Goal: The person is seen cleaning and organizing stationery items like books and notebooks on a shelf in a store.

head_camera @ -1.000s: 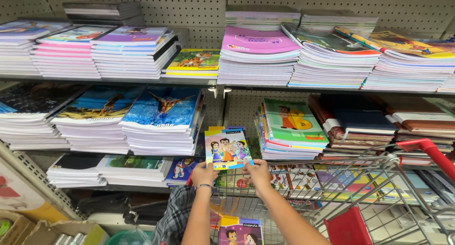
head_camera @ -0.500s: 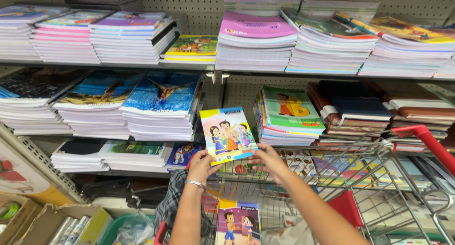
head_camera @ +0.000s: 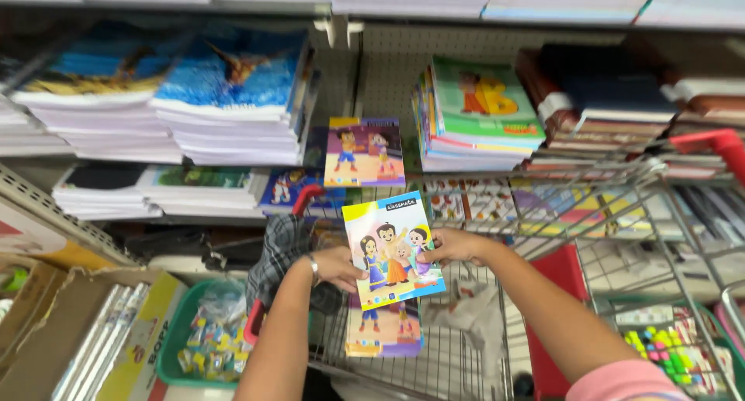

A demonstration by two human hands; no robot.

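Note:
Both of my hands hold a thin cartoon-cover notebook (head_camera: pixel 392 250), blue with a yellow corner, above the wire shopping cart (head_camera: pixel 543 215). My left hand (head_camera: pixel 335 266), with a bracelet on the wrist, grips its left edge. Its right edge is pinched by my right hand (head_camera: pixel 458 245). A second notebook with a purple cover (head_camera: pixel 386 330) lies in the cart just under it. Another purple-cover notebook (head_camera: pixel 365 153) stands upright on the shelf behind the cart.
Stacks of blue-cover notebooks (head_camera: pixel 233 98) fill the shelf at left; a green-cover stack (head_camera: pixel 481 110) and dark books (head_camera: pixel 613 98) sit at right. A green basket (head_camera: pixel 203 335) with small items and cardboard boxes (head_camera: pixel 85 331) stand at lower left. The cart's red handle (head_camera: pixel 714 145) is at right.
My hands have brought the cartoon notebook down from in front of the shelf to just over the cart, and my view has tilted downward.

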